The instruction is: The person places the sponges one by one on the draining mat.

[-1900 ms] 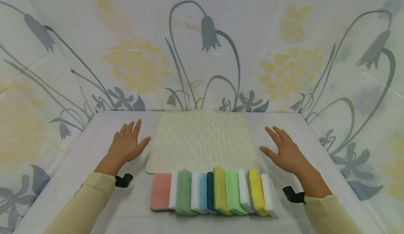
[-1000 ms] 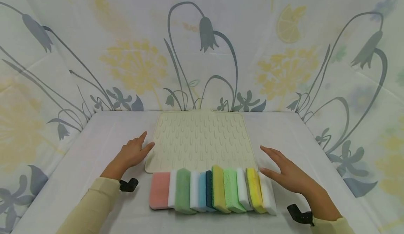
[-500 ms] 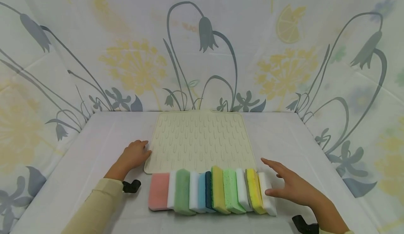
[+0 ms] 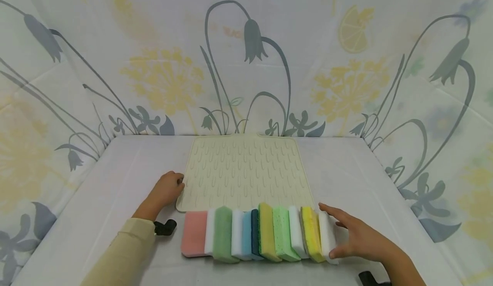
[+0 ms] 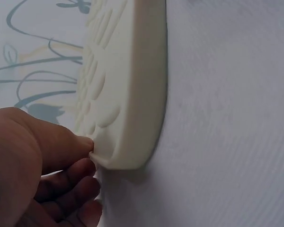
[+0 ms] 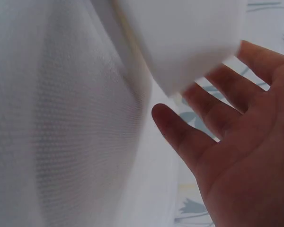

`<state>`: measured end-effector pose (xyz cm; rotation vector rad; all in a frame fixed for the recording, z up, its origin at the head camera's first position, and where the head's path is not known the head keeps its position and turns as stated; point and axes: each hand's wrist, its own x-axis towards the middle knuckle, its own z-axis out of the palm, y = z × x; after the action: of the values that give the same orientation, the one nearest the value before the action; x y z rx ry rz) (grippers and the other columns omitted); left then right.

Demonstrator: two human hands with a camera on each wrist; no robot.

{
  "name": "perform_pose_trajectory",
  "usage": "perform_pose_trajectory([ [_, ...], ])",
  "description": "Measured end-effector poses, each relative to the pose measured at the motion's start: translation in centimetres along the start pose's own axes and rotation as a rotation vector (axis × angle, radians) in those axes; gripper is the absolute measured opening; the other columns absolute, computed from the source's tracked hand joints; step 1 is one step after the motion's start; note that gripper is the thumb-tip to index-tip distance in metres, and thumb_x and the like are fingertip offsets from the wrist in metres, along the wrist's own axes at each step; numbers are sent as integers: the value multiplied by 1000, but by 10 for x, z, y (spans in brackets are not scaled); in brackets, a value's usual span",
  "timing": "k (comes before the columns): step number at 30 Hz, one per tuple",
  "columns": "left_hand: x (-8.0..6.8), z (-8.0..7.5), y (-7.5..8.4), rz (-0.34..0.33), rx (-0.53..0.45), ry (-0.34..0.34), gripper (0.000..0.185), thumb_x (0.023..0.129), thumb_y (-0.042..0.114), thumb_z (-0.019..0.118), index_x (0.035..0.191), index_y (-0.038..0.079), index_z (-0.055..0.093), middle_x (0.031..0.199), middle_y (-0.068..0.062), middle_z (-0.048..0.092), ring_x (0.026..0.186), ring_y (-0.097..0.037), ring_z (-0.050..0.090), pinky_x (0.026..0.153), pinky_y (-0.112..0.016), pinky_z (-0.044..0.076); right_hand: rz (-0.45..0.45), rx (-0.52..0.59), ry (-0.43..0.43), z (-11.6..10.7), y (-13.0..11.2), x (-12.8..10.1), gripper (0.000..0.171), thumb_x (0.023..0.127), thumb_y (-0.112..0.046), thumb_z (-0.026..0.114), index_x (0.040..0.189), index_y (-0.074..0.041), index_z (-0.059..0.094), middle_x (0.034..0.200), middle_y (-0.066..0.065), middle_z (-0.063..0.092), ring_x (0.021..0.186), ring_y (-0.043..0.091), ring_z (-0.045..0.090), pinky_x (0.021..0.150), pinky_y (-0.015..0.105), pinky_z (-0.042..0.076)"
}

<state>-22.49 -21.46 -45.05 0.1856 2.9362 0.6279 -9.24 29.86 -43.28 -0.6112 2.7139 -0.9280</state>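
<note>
Beige cloth made up the left sleeve (image 4: 119, 251), with a black clip (image 4: 165, 227) sticking out at its cuff. Ahead of it, the left hand (image 4: 165, 189) pinched the left edge of a cream mat (image 4: 244, 170) — thumb on the rim, other fingers curled in below, the index fingertip hidden. The mat lay on a white table (image 4: 131, 166), its raised drop pattern facing up and its far edge by a flowered curtain (image 4: 239, 76). Along its near edge sat a close row of sponges: a pink sponge (image 4: 193, 233) at the left end, then white, green, white, light blue, dark blue, olive-yellow, pale green and white, followed by a yellow sponge (image 4: 313, 234) and, last, the end white sponge (image 4: 325, 234). Around that last one the right hand (image 4: 362, 241) was spread with its grip slack, fingers extended toward the far side and thumb at the near corner; whether it pressed on the sponge could not be told. Below that wrist, a second black clip (image 4: 371, 279) showed at the bottom edge.
</note>
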Motion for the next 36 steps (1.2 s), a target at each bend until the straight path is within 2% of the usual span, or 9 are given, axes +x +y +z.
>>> perform_pose_trajectory([
  [4, 1, 4, -2, -10, -36, 27, 30, 92, 8, 52, 113, -10, 63, 92, -16, 62, 80, -24, 53, 72, -39, 47, -8, -1, 26, 3, 4, -4, 107, 64, -35, 88, 153, -27, 28, 152, 8, 39, 126, 3, 45, 91, 28, 49],
  [7, 0, 5, -2, -34, -70, 49, 30, 92, 7, 52, 115, -8, 63, 92, -15, 63, 79, -23, 54, 70, -38, 46, 3, 0, 47, 6, 9, -7, 110, 63, -36, 89, 154, -29, 26, 152, 9, 38, 126, -7, 40, 93, 25, 48],
  [9, 0, 5, -3, -56, -94, 54, 31, 92, 7, 52, 118, -7, 63, 95, -16, 64, 81, -24, 55, 71, -38, 47, 28, -11, 47, 8, 9, -10, 113, 62, -40, 88, 154, -31, 23, 153, 9, 36, 129, 0, 42, 94, 25, 47],
  [13, -1, 6, -3, -89, -138, 47, 38, 92, 9, 52, 126, -8, 59, 106, -19, 65, 86, -25, 58, 75, -40, 50, 91, -47, 43, 10, 7, -15, 118, 60, -51, 86, 155, -33, 18, 154, 11, 33, 127, 24, 50, 93, 24, 47],
  [20, -2, 5, -4, -113, -173, 42, 39, 93, 11, 53, 128, -7, 58, 110, -20, 64, 89, -25, 59, 75, -40, 50, 75, -88, 104, 17, 8, -17, 116, 61, -54, 85, 155, -29, 22, 153, 10, 37, 123, 9, 51, 94, 22, 48],
  [24, -3, 4, -5, -117, -189, 41, 40, 94, 12, 53, 129, -6, 58, 111, -20, 64, 90, -26, 59, 76, -40, 50, 76, -109, 107, 16, 6, -15, 115, 62, -58, 82, 155, -27, 23, 151, 12, 39, 120, 21, 56, 93, 25, 50],
  [29, -3, 6, -5, -112, -203, 52, 39, 94, 11, 54, 128, -7, 58, 108, -18, 65, 86, -24, 58, 73, -37, 49, 31, -136, 119, 9, 4, -11, 112, 64, -57, 82, 154, -23, 26, 149, 15, 41, 115, 36, 61, 92, 30, 51],
  [36, -4, 6, -5, -116, -194, 62, 39, 93, 12, 54, 127, -6, 59, 108, -18, 65, 86, -24, 58, 74, -39, 49, 2, -163, 121, -5, 2, 4, 104, 65, -55, 82, 151, -25, 32, 147, 11, 46, 119, 35, 59, 92, 33, 51],
])
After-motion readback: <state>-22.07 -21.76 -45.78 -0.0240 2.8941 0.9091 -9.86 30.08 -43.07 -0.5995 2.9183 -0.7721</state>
